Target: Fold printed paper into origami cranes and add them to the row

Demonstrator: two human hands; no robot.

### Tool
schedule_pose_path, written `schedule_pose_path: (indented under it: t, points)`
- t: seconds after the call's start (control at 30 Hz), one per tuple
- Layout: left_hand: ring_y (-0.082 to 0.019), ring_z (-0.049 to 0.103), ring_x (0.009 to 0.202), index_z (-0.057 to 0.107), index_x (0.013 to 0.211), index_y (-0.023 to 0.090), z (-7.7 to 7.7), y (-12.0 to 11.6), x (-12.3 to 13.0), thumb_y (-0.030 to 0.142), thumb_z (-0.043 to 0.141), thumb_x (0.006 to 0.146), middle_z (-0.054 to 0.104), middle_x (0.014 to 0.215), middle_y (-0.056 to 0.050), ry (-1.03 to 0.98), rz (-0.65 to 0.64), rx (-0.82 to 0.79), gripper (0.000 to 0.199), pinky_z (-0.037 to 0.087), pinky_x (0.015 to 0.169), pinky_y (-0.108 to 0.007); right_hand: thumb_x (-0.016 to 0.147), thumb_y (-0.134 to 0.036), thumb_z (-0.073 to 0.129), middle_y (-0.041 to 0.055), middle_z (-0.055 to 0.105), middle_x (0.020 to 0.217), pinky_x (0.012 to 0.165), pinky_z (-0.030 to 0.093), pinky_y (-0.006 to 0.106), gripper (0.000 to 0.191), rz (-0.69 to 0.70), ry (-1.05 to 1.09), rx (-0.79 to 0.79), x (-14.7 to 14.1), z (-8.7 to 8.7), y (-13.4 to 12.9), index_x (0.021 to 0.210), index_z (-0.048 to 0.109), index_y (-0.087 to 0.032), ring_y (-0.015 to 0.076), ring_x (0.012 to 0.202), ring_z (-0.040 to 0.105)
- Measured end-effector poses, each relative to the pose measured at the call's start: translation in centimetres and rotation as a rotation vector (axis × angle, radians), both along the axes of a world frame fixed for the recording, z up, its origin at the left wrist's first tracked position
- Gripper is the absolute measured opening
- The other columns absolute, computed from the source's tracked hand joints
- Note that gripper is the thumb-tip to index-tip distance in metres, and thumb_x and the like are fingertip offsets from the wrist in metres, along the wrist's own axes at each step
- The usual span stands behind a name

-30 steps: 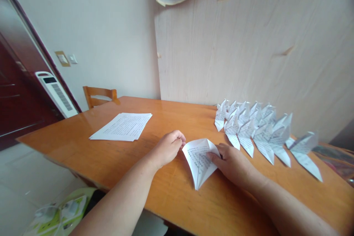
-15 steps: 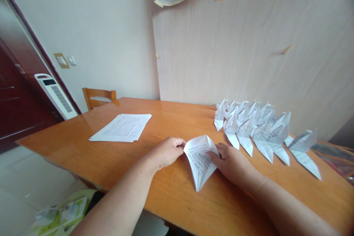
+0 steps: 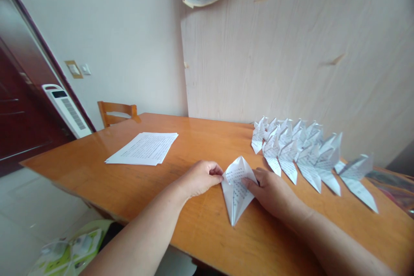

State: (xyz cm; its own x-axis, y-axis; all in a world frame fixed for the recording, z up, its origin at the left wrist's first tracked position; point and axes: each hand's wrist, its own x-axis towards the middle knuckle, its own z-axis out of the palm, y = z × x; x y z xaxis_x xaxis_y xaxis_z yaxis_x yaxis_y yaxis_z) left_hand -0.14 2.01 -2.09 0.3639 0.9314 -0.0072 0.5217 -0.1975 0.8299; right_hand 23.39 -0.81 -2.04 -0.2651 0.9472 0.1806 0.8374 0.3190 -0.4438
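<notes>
Folded paper (image 3: pixel 234 197) between left fingers (image 3: pixel 215 179) and right fingers (image 3: pixel 251 186), touching both.

One printed sheet (image 3: pixel 237 200), part-folded, tapering toward the near side: the left hand (image 3: pixel 203 177) is pinching its left edge; the right hand (image 3: pixel 271 187) is gripping its right side. One paper stack (image 3: pixel 145 148) is lying flat on the wooden table (image 3: pixel 203 138), at left. Folded papers (image 3: pixel 308 161) are standing in rows at right, the farther ones apparently overlapping. One chair (image 3: pixel 117 107) is standing beyond the table's left side.
</notes>
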Motion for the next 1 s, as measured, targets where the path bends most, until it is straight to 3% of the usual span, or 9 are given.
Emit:
schedule_pose_path:
  t: [0.2, 0.6, 0.67, 0.77, 0.87, 1.0]
  points:
    - [-0.020, 0.064, 0.082, 0.069, 0.089, 0.019, -0.7, 0.5, 0.1, 0.037, 0.068, 0.079, 0.071, 0.086, -0.003, 0.078, 0.030, 0.057, 0.021, 0.048, 0.073, -0.029, 0.093, -0.031, 0.052, 0.0036, 0.062, 0.077, 0.059, 0.032, 0.027, 0.024, -0.004, 0.005, 0.012, -0.1, 0.0, 0.0, 0.071, 0.055, -0.021, 0.0170, 0.066, 0.056]
    - [-0.018, 0.063, 0.079, 0.069, 0.085, 0.020, -1.1, 0.7, 0.6, 0.033, 0.069, 0.076, 0.072, 0.085, -0.002, 0.169, 0.059, 0.116, 0.015, 0.045, 0.068, -0.026, 0.094, -0.035, 0.052, 0.0025, 0.059, 0.077, 0.060, 0.035, 0.028, 0.028, 0.018, 0.006, 0.012, -0.1, -0.1, -0.1, 0.070, 0.057, -0.021, 0.0169, 0.067, 0.056]
    - [-0.019, 0.063, 0.079, 0.070, 0.084, 0.021, -0.9, 0.5, 0.7, 0.033, 0.069, 0.076, 0.072, 0.085, -0.002, 0.183, 0.062, 0.121, 0.015, 0.045, 0.068, -0.026, 0.092, -0.035, 0.054, 0.0028, 0.060, 0.080, 0.063, 0.038, 0.029, 0.025, 0.025, 0.041, 0.041, -0.3, 0.1, -0.2, 0.072, 0.060, -0.021, 0.0179, 0.071, 0.058]
    - [-0.020, 0.064, 0.079, 0.071, 0.084, 0.022, -0.3, 0.1, 0.8, 0.035, 0.069, 0.076, 0.073, 0.084, -0.002, 0.206, 0.076, 0.130, 0.016, 0.045, 0.067, -0.027, 0.090, -0.034, 0.059, 0.0035, 0.064, 0.090, 0.073, 0.043, 0.030, 0.014, 0.062, 0.170, 0.111, -0.8, 0.6, -0.5, 0.091, 0.069, -0.024, 0.0203, 0.084, 0.062]
    - [-0.021, 0.065, 0.078, 0.071, 0.083, 0.022, 0.6, -0.5, 1.0, 0.034, 0.068, 0.076, 0.073, 0.082, -0.002, 0.228, 0.092, 0.144, 0.014, 0.045, 0.068, -0.029, 0.088, -0.034, 0.062, 0.0046, 0.066, 0.101, 0.083, 0.046, 0.032, 0.021, 0.088, 0.326, 0.159, -1.5, 0.9, -0.6, 0.107, 0.069, -0.026, 0.0214, 0.095, 0.062]
    - [-0.021, 0.065, 0.076, 0.070, 0.079, 0.022, 1.4, -0.9, 1.2, 0.030, 0.068, 0.076, 0.073, 0.078, -0.001, 0.251, 0.105, 0.165, 0.009, 0.044, 0.071, -0.031, 0.087, -0.035, 0.063, 0.0056, 0.066, 0.099, 0.082, 0.047, 0.032, 0.019, 0.077, 0.428, 0.182, -2.3, 1.1, -0.6, 0.100, 0.070, -0.024, 0.0219, 0.093, 0.062]
